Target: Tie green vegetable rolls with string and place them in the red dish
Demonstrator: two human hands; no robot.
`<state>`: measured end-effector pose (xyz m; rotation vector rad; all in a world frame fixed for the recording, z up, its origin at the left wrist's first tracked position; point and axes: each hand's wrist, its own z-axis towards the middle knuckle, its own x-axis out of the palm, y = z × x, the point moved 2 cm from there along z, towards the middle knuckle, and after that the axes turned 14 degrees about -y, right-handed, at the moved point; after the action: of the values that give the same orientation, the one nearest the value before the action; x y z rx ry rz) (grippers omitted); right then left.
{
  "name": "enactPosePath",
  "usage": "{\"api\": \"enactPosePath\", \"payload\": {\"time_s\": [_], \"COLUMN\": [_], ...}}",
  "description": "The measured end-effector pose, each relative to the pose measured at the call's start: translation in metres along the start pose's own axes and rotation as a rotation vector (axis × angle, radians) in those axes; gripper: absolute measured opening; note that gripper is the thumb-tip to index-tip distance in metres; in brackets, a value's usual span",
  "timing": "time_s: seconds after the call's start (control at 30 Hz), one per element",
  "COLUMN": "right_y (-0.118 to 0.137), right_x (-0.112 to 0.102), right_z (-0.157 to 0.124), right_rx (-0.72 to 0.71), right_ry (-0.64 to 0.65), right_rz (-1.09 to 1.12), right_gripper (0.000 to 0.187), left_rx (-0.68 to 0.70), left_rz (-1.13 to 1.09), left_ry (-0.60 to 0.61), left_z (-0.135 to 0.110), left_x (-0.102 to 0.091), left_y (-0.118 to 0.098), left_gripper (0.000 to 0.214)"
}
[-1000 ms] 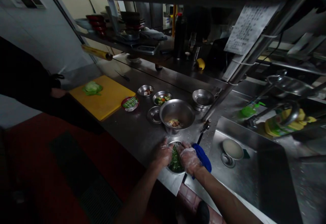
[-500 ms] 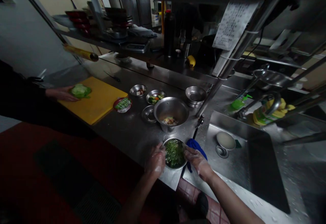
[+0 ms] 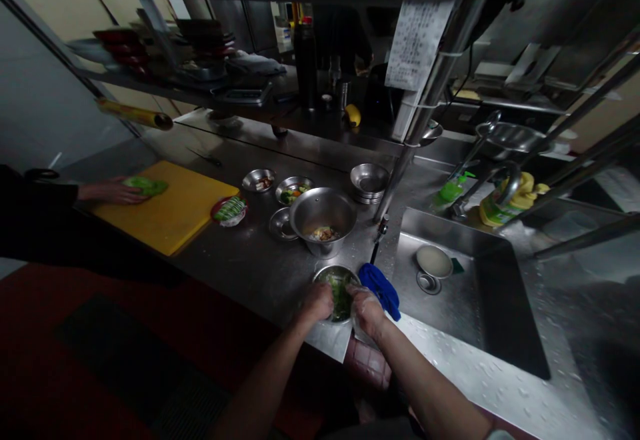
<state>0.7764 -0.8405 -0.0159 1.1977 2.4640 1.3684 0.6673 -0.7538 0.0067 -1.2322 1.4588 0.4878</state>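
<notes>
A small steel bowl point(image 3: 327, 272) full of chopped green vegetables point(image 3: 341, 297) sits at the near edge of the steel counter point(image 3: 250, 260). My left hand point(image 3: 318, 301), in a thin clear glove, is curled against the bowl's left rim. On the bowl's right side, my right hand point(image 3: 367, 309), also gloved, is closed over the greens. A blue cloth point(image 3: 381, 289) lies just right of the bowl. Behind it stands a larger steel bowl point(image 3: 322, 215) with some food at its bottom.
Several small dishes point(image 3: 293, 187) and a red plate of greens point(image 3: 229, 210) stand left of the big bowl. Another person's hand point(image 3: 107, 192) presses a leafy vegetable point(image 3: 145, 185) on a yellow cutting board point(image 3: 167, 212). A sink point(image 3: 475, 293) with a white bowl point(image 3: 434, 261) lies to the right.
Both my hands moved from the bowl's sides back onto the bowl and greens. The other person's hand drew the vegetable leftward on the board. The view shifted right.
</notes>
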Motion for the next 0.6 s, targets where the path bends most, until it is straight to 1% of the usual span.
{"api": "enactPosePath", "payload": {"time_s": [0.1,0.17,0.23,0.27,0.33,0.37,0.4,0.43,0.47,0.5,0.53,0.57,0.6], "right_y": [0.0,0.007,0.017,0.021,0.028,0.03,0.031,0.03,0.027,0.024,0.019,0.013,0.007], "right_x": [0.004,0.001,-0.006,-0.011,-0.018,-0.02,-0.02,-0.019,-0.016,-0.012,-0.007,-0.003,0.001], "right_z": [-0.002,-0.005,-0.009,-0.011,-0.011,-0.009,-0.007,-0.003,0.002,0.007,0.012,0.017,0.021], "right_rx": [0.089,0.078,0.042,0.028,0.011,0.005,-0.001,-0.011,-0.021,-0.029,-0.036,-0.051,-0.065], "right_ry": [-0.02,-0.022,-0.029,-0.032,-0.045,-0.053,-0.056,-0.053,-0.04,-0.019,0.004,0.02,0.027], "right_rz": [0.094,0.141,0.149,0.142,0.13,0.128,0.126,0.117,0.102,0.085,0.067,0.041,0.017], "right_gripper": [0.028,0.028,0.03,0.031,0.033,0.034,0.035,0.036,0.037,0.038,0.04,0.042,0.044], "left_rx": [0.008,0.027,0.041,0.045,0.012,-0.039,-0.119,-0.23,-0.355,-0.479,-0.573,-0.628,-0.646], "left_rz": [-0.033,-0.048,-0.058,-0.06,-0.084,-0.128,-0.209,-0.334,-0.504,-0.708,-0.914,-1.112,-1.283], "left_ry": [-0.016,-0.045,-0.09,-0.12,-0.227,-0.29,-0.352,-0.388,-0.382,-0.34,-0.262,-0.196,-0.155], "left_z": [-0.009,-0.019,-0.031,-0.038,-0.047,-0.049,-0.05,-0.05,-0.048,-0.046,-0.044,-0.042,-0.041], "left_x": [-0.007,-0.014,-0.022,-0.024,-0.023,-0.019,-0.012,-0.001,0.013,0.028,0.042,0.055,0.065], "left_y": [0.001,0.005,0.015,0.022,0.039,0.049,0.058,0.066,0.072,0.075,0.075,0.072,0.068], "left_gripper": [0.034,0.04,0.049,0.05,0.042,0.037,0.033,0.034,0.041,0.051,0.061,0.069,0.075]}}
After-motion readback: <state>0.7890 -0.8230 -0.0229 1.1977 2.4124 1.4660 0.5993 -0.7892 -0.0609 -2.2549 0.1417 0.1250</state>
